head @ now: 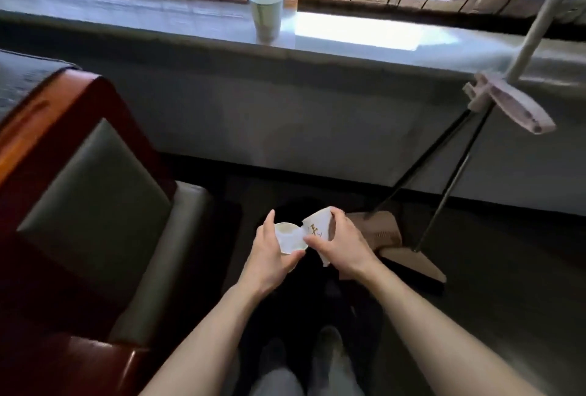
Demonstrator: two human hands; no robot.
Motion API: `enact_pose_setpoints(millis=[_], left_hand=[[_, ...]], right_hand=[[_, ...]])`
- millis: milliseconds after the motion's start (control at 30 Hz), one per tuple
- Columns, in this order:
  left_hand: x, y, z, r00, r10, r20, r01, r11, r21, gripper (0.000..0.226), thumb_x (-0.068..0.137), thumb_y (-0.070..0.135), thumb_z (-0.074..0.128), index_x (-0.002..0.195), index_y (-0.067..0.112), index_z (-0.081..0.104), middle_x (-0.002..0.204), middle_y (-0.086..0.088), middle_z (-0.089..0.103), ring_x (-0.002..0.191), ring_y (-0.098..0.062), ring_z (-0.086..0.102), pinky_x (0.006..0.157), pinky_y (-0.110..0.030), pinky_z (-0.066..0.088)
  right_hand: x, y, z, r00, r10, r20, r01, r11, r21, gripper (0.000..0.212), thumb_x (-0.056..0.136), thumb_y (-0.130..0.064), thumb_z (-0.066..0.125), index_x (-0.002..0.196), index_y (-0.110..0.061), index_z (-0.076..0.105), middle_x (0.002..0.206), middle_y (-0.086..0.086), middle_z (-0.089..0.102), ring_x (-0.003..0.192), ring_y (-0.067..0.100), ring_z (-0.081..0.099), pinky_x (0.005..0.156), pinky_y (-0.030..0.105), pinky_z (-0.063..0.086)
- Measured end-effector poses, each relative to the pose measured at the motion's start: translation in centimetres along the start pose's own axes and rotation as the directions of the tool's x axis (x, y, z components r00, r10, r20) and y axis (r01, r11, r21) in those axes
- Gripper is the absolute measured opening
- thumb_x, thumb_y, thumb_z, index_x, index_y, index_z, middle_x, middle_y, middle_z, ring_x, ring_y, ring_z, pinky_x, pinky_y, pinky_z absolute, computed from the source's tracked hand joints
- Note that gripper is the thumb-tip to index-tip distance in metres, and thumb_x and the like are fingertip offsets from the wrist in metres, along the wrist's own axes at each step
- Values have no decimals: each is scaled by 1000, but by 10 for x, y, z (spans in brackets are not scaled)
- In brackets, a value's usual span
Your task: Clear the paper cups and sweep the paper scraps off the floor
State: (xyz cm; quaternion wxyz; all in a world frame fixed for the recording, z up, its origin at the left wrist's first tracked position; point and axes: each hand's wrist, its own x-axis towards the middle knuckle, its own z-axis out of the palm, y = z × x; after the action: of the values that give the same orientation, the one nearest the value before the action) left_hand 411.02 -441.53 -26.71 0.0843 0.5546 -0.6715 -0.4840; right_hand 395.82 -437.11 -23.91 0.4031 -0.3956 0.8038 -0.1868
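Observation:
My left hand (272, 256) grips a white paper cup (290, 237) from the side, its mouth facing up toward me. My right hand (341, 243) holds a second paper cup (317, 230) with gold lettering, tilted and touching the first cup's rim. Both are held above a dark bin or bag (304, 211) on the floor, mostly hidden by my hands. A third white paper cup (265, 13) stands upright on the windowsill (190, 23).
A brown broom (385, 235) and a dustpan (415, 264) lean against the wall at right, their long handles (444, 158) reaching up to the sill. A wood-framed armchair (85, 199) with a grey cushion fills the left. My feet (301, 357) stand below.

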Motion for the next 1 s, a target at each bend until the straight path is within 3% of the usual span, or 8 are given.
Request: enact_pose_setpoints(millis=[100,200,267,367,533,767,1000], left_hand=[[54,-28,27,999,-33,34,33,999,12,102,78,34,74,150,17,4,150,-5,27,135,-17,30,96,-17,26],[91,-53,47,997,-47,65,44,998,49,106,77,37,74,150,15,2,156,-9,14,143,-19,16,109,-24,20],[105,-58,50,995,-52,83,44,995,94,103,80,41,71,151,17,1,158,-9,7,145,-19,8,114,-30,16],[111,-44,43,999,-19,43,13,990,139,95,83,37,69,150,14,6,155,-9,15,143,-18,15,114,-28,17],[85,43,-1,998,57,15,-59,980,189,87,84,34,68,149,12,13,152,-8,24,140,-17,24,110,-21,19],[26,181,-63,980,190,61,-199,953,230,84,85,33,67,149,14,16,150,-8,28,138,-17,28,111,-25,24],[-13,263,-68,902,401,163,-430,870,242,84,84,34,68,148,12,18,148,-10,31,137,-18,31,110,-24,25]], right_hand=[[58,30,24,998,14,64,-14,1000,5,86,81,-46,66,149,-17,22,146,3,39,135,22,38,111,44,31],[100,57,44,992,40,123,-41,999,4,93,82,-47,66,152,-18,12,154,7,28,141,24,30,114,44,27],[117,66,47,993,39,115,-42,999,16,93,81,-48,67,152,-21,14,154,5,29,140,23,31,114,43,29],[122,57,31,997,18,71,-20,999,33,88,81,-46,68,151,-22,20,150,5,34,138,21,35,113,41,31],[84,4,-40,1000,-18,15,17,999,50,82,82,-45,68,149,-23,25,147,6,38,135,21,38,112,40,33],[-16,-65,-159,992,-16,-125,28,995,98,78,85,-44,65,148,-23,26,143,3,42,132,17,42,110,38,34],[-94,-73,-219,955,37,-293,14,985,170,77,84,-43,67,148,-21,29,139,5,47,129,16,45,107,31,36]])
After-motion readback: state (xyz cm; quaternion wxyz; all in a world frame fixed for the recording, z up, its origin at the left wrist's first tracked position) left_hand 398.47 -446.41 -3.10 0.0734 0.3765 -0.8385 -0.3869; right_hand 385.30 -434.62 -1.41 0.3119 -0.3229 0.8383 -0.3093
